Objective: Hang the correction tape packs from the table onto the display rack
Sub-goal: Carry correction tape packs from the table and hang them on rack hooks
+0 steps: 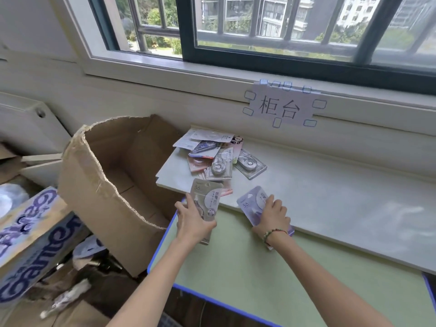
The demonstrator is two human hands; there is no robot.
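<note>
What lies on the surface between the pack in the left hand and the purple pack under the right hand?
Between the grey pack and the purple pack, the head view shows only bare white ledge and green table.

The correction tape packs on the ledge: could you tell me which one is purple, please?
The purple pack under the right hand, lying apart from the pile; the left hand holds a grey pack.
</note>
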